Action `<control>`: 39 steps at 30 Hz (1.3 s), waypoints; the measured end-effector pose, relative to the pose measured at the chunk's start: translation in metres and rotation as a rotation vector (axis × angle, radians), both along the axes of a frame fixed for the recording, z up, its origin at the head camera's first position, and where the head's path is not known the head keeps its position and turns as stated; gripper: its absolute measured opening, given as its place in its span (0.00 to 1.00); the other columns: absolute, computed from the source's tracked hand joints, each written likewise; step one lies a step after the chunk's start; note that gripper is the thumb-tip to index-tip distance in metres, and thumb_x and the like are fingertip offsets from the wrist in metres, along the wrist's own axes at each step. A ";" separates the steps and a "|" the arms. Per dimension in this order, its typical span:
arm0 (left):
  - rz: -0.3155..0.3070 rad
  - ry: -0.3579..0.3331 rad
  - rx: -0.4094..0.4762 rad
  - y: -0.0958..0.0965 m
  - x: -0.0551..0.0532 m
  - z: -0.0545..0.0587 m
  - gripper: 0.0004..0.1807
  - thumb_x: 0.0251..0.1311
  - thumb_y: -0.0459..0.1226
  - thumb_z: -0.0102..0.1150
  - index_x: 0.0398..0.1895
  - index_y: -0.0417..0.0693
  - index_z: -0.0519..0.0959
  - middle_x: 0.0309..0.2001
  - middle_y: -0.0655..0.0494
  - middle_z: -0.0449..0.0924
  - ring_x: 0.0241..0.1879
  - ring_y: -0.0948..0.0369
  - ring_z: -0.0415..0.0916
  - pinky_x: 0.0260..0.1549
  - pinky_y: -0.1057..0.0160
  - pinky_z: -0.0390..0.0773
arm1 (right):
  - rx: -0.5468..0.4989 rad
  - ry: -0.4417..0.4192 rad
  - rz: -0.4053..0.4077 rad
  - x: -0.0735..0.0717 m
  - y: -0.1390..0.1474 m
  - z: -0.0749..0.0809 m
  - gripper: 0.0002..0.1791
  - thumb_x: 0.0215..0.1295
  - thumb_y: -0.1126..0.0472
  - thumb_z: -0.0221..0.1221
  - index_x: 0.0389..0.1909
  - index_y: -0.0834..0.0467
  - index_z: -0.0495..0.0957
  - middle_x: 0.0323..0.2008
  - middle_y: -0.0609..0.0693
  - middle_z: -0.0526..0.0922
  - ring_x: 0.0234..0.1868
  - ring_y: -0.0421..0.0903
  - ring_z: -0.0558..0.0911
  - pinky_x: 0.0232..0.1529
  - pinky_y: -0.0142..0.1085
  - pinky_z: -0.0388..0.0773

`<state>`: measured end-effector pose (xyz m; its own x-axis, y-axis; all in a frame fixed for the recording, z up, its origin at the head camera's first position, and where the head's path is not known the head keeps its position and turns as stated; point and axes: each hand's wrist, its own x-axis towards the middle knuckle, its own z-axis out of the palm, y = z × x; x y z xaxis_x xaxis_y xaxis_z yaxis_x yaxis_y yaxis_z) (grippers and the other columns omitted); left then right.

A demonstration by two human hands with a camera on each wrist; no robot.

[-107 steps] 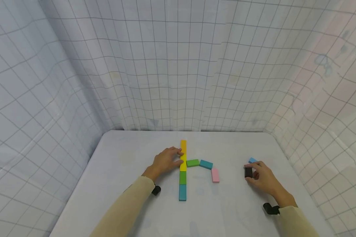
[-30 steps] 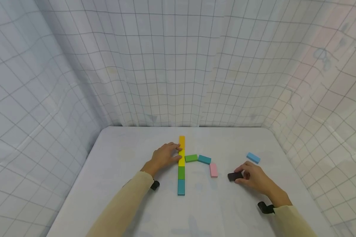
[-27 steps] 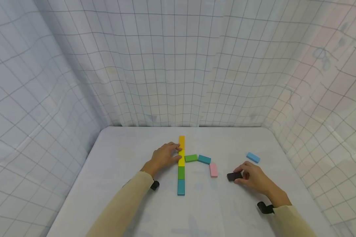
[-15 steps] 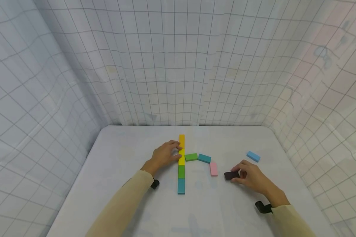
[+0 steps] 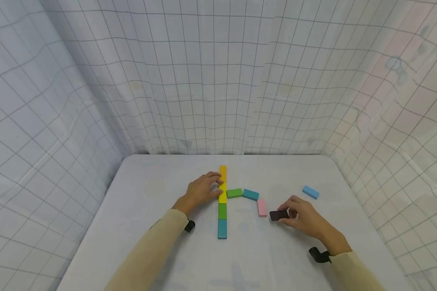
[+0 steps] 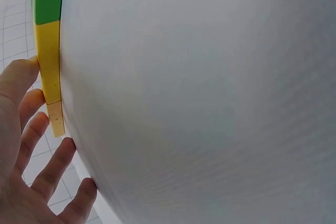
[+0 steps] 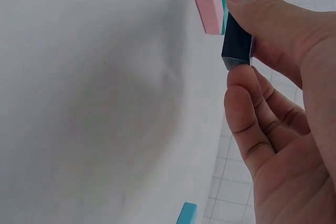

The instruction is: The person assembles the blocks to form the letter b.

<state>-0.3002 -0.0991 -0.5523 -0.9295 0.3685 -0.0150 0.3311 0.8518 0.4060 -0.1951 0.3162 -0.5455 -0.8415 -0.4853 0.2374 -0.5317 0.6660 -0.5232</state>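
Note:
My right hand (image 5: pixel 305 217) pinches a black block (image 5: pixel 276 216) between thumb and fingers, just right of a pink block (image 5: pixel 261 208). In the right wrist view the black block (image 7: pixel 239 38) shows its narrow end beside the fingertips. My left hand (image 5: pixel 201 190) lies at the left side of the yellow blocks (image 5: pixel 223 195), with thumb and fingertips touching their edge and fingers spread. Below them in the same straight column come a green block (image 5: pixel 222 211) and a teal block (image 5: pixel 222 229). Another green block (image 5: pixel 234 193) and a teal block (image 5: pixel 251 194) curve from the column to the pink one.
A light blue block (image 5: pixel 310 192) lies apart at the right, beyond my right hand. The white table (image 5: pixel 160 173) is enclosed by a white grid-patterned curtain (image 5: pixel 218 81) at the back and both sides.
My right hand has carried the black block leftward from beside the light blue block to near the pink one, turning it from upright to sideways. The left hand has stayed at the yellow blocks.

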 end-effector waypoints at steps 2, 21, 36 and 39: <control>0.001 -0.002 0.001 0.000 0.000 0.000 0.21 0.80 0.51 0.76 0.69 0.59 0.89 0.86 0.63 0.77 0.84 0.51 0.77 0.75 0.37 0.85 | -0.006 0.004 0.008 0.001 -0.003 0.001 0.17 0.65 0.64 0.85 0.50 0.51 0.92 0.44 0.45 0.86 0.38 0.32 0.78 0.37 0.29 0.80; 0.003 -0.016 -0.010 0.001 -0.001 0.002 0.22 0.80 0.52 0.75 0.71 0.62 0.85 0.86 0.59 0.77 0.83 0.49 0.77 0.77 0.34 0.84 | 0.045 -0.067 0.078 0.002 -0.039 0.001 0.16 0.69 0.60 0.84 0.53 0.52 0.91 0.47 0.45 0.85 0.41 0.32 0.79 0.41 0.29 0.81; -0.001 -0.034 -0.018 0.001 -0.002 0.006 0.23 0.81 0.52 0.74 0.73 0.62 0.86 0.87 0.61 0.75 0.84 0.48 0.76 0.77 0.32 0.83 | 0.096 -0.075 0.145 0.003 -0.068 0.002 0.17 0.70 0.58 0.83 0.55 0.53 0.90 0.47 0.46 0.83 0.42 0.34 0.78 0.43 0.28 0.83; 0.001 -0.034 -0.022 0.001 -0.002 0.006 0.23 0.81 0.51 0.74 0.72 0.61 0.86 0.86 0.60 0.75 0.84 0.48 0.76 0.76 0.31 0.83 | 0.111 -0.102 0.145 0.003 -0.074 0.002 0.18 0.71 0.57 0.83 0.56 0.52 0.90 0.48 0.45 0.83 0.43 0.33 0.77 0.44 0.27 0.82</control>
<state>-0.3019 -0.0979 -0.5465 -0.9288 0.3666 -0.0545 0.3163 0.8608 0.3986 -0.1917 0.2418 -0.5434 -0.7780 -0.6213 0.0932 -0.5743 0.6432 -0.5064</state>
